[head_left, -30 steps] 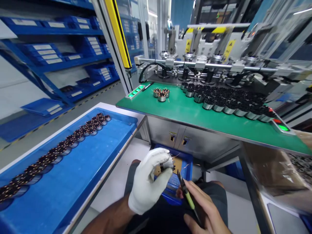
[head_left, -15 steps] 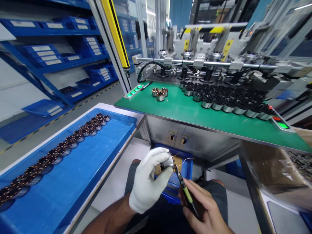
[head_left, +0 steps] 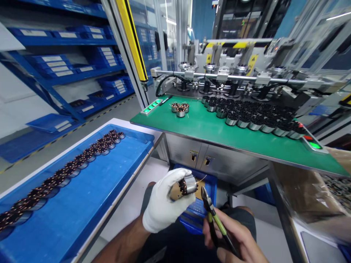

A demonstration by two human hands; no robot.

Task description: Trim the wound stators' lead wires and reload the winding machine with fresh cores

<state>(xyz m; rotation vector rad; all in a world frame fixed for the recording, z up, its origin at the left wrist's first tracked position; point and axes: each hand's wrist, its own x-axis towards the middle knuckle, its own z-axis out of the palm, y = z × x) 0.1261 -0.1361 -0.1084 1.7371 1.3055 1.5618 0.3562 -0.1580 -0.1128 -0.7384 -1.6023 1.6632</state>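
Observation:
My left hand, in a white glove, is closed around a motor stator with a silver ring and copper windings. One thin copper wire sticks out from its right side. My bare right hand grips a pair of cutting pliers with green and black handles. Their jaws point up toward the stator, just right of it and apart from it. Below both hands sits a blue bin holding a piece of cardboard.
To the left, a blue tray carries rows of wound stators. On the green worktop stand three copper-wound stators and many black-topped ones. Behind them is a machine. A plastic-lined box is at right.
The pliers have moved away from the stator, down and right, and their handles have spread. The stator has turned in my left hand, and fewer wire ends show.

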